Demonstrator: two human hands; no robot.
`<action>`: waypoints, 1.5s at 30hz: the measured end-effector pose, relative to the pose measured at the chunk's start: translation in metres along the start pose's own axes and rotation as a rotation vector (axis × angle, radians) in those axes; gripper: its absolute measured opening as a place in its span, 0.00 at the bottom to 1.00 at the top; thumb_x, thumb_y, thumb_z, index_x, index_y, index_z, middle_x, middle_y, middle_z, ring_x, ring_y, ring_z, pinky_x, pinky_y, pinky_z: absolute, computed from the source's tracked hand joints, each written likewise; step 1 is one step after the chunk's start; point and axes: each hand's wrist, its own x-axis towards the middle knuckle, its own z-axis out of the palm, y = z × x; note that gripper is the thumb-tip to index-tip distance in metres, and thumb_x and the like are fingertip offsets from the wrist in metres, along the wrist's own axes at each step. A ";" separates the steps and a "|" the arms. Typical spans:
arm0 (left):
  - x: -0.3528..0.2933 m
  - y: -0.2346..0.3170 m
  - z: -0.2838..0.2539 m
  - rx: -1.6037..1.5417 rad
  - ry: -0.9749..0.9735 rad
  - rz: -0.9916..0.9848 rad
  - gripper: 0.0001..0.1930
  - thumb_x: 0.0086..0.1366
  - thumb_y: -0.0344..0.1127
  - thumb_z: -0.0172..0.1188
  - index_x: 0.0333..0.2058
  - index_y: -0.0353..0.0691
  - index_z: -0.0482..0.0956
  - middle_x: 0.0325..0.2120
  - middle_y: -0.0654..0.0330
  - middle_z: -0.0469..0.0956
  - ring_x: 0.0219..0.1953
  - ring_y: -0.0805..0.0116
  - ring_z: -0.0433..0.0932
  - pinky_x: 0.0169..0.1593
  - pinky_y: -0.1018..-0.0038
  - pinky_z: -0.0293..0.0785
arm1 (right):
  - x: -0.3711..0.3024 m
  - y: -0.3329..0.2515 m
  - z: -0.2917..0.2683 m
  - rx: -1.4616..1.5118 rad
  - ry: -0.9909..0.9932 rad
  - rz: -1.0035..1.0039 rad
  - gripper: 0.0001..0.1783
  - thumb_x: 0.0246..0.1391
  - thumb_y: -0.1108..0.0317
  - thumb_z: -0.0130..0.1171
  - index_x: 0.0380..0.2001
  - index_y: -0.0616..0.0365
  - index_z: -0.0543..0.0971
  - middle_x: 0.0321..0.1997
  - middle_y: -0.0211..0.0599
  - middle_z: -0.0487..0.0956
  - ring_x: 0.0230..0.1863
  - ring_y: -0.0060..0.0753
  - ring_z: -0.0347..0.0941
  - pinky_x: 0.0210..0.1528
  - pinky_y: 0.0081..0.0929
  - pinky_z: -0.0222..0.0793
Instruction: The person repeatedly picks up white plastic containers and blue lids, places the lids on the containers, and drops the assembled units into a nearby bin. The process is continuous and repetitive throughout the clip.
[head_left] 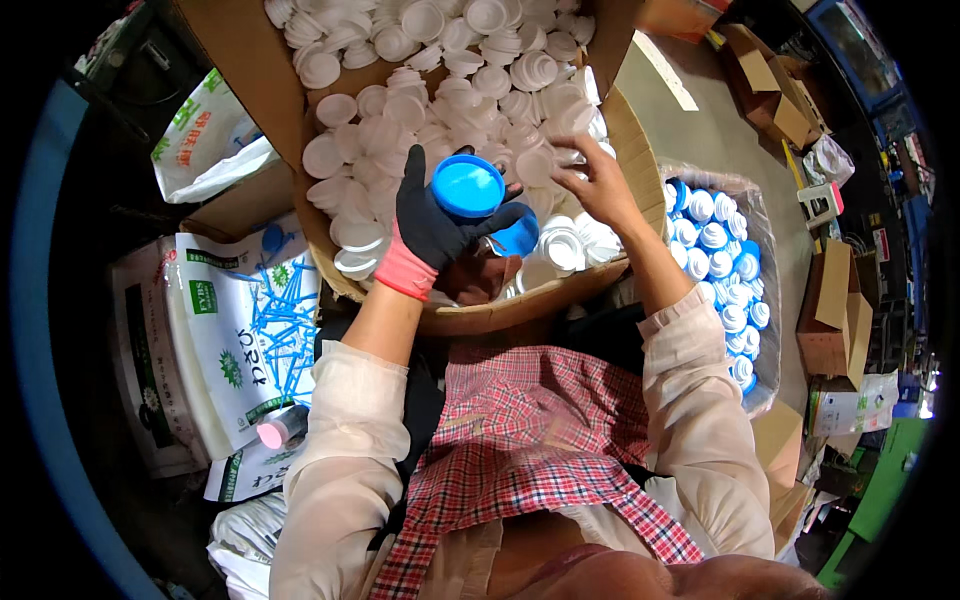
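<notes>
My left hand point(432, 205), in a black glove with a pink cuff, is closed around a round blue plastic cap point(468, 187), its shallow side up. A second blue cap point(516, 232) sits just below the gloved fingers; whether they touch it I cannot tell. My bare right hand point(600, 185) hovers over the right part of a cardboard box point(635, 130), its fingers bent but apart, with nothing visible between them. Beneath both hands, the box is heaped with white ribbed plastic caps point(400, 110). Some white caps point(565, 245) lie close to the box's near rim.
To the right stands a lined container of assembled blue-and-white caps point(715, 240). On the left, a white printed sack point(215, 310) bears thin blue plastic pieces point(280, 320), with a pink-capped bottle point(280, 428) nearby. Open cardboard boxes point(838, 310) line the floor at far right.
</notes>
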 end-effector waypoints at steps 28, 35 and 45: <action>0.012 -0.027 0.009 0.184 -0.246 -0.130 0.36 0.68 0.58 0.45 0.63 0.34 0.58 0.56 0.41 0.68 0.57 0.41 0.69 0.53 0.47 0.71 | -0.033 -0.016 -0.021 0.768 -0.267 -0.013 0.18 0.43 0.74 0.71 0.37 0.57 0.74 0.65 0.41 0.66 0.63 0.36 0.64 0.62 0.37 0.63; -0.002 -0.038 0.016 1.638 -0.097 0.516 0.31 0.57 0.43 0.64 0.57 0.37 0.68 0.52 0.55 0.75 0.52 0.65 0.74 0.60 0.64 0.65 | -0.044 -0.033 -0.024 0.279 -0.092 -0.095 0.34 0.43 0.69 0.69 0.56 0.53 0.69 0.56 0.34 0.70 0.59 0.33 0.66 0.59 0.32 0.65; -0.002 -0.041 0.005 1.730 -0.037 0.612 0.44 0.41 0.32 0.71 0.60 0.39 0.62 0.53 0.52 0.72 0.55 0.58 0.73 0.58 0.66 0.67 | -0.049 -0.066 0.016 -0.271 -0.034 -0.517 0.35 0.37 0.75 0.70 0.53 0.57 0.71 0.51 0.46 0.69 0.50 0.50 0.68 0.50 0.38 0.68</action>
